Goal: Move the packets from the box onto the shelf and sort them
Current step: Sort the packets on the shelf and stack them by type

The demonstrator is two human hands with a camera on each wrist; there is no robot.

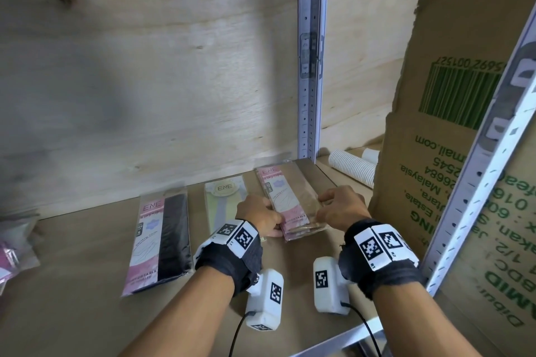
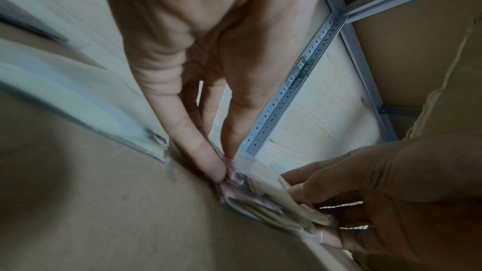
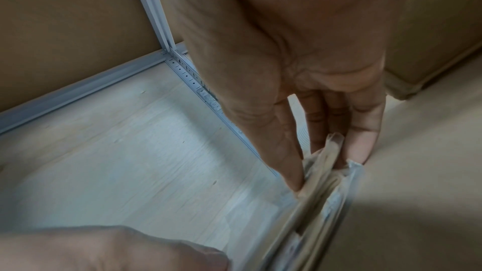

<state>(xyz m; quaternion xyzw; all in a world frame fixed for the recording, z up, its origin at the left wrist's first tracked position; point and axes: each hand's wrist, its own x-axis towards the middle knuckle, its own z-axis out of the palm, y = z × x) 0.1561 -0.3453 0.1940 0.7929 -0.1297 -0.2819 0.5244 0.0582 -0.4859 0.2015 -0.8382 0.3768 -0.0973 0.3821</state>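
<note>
Hands [image 1: 258,219] [image 1: 342,209] pinch beige packet stack [image 1: 290,203], long axis toward back wall.

The shelf [image 1: 87,284] has bare board in front of the 3 packet spots and left of the black packet [image 1: 162,243]. Right of the pink stack [image 1: 290,203], the cardboard box [image 1: 452,153] stands close, leaving a narrow lane. Behind the stack, the plywood wall [image 1: 145,81], metal post [image 1: 311,66] and paper cups [image 1: 352,169] block the way.

Three packet piles in a row on the shelf [image 1: 87,284].
Dark packet [image 1: 161,243] left, middle packet [image 1: 224,197], packet stack [image 1: 285,200] right; box [image 1: 452,153] at the shelf's right edge.
</note>
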